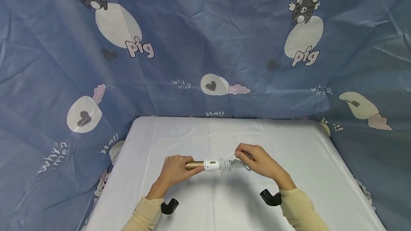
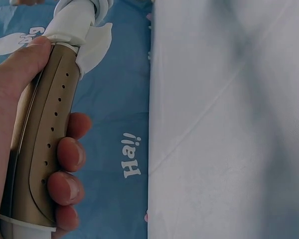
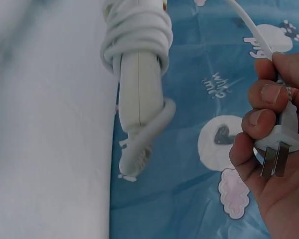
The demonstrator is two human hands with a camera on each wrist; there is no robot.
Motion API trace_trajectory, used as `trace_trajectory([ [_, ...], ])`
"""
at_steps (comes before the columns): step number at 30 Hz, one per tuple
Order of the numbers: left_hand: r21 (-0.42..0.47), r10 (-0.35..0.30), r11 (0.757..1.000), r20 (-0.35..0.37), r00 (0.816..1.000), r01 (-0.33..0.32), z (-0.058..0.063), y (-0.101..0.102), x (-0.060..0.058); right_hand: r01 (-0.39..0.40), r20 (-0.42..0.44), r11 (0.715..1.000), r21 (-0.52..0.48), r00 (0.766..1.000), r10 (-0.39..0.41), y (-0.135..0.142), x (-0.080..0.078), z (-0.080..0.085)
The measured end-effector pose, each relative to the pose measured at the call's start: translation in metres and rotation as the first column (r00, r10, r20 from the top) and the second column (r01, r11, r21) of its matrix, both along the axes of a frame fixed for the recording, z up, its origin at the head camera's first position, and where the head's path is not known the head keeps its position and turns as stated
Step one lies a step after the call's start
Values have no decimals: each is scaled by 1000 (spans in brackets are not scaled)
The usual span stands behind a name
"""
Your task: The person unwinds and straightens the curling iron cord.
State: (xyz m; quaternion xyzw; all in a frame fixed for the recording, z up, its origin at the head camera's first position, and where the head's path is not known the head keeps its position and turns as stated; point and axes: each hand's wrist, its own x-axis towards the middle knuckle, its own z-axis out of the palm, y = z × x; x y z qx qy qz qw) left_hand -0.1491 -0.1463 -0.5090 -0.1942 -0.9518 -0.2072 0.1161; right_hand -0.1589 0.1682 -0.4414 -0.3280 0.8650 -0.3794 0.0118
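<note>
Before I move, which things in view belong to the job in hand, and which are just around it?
In the job:
gold-and-white appliance, held in the left grip
white cord, wound round the appliance's white end
two-pin plug, held in the right grip

Just around it:
white table
blue printed cloth behind it
black wrist pieces
</note>
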Motion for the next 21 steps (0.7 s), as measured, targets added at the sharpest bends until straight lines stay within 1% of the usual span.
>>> trace_trajectory([
  [3, 10, 1, 1000, 2, 1000, -1, 0, 2, 0, 6, -3, 1000, -23, 1000, -6, 0, 8, 0],
  [6, 14, 14, 1000, -4, 1000, -14, 1, 3, -1, 12, -11, 998, -54, 1000, -13, -1, 14, -2],
  [10, 7, 28, 1000, -12, 1000, -28, 6, 2, -5, 17, -12, 995, -96, 1000, -19, -2, 17, -3],
  [13, 7, 25, 1000, -13, 1000, -25, 7, 2, -4, 33, -17, 994, -105, 999, -35, -2, 21, -8],
  [17, 14, 29, 999, -23, 999, -29, 5, 5, 0, 54, -41, 993, -107, 997, -59, 0, 28, -16],
  [19, 16, 31, 999, -28, 999, -30, 4, 6, 0, 52, -33, 992, -117, 998, -57, 1, 32, -20],
  [21, 16, 35, 999, -39, 999, -34, 4, 7, -1, 44, -26, 990, -133, 999, -48, 1, 34, -22],
])
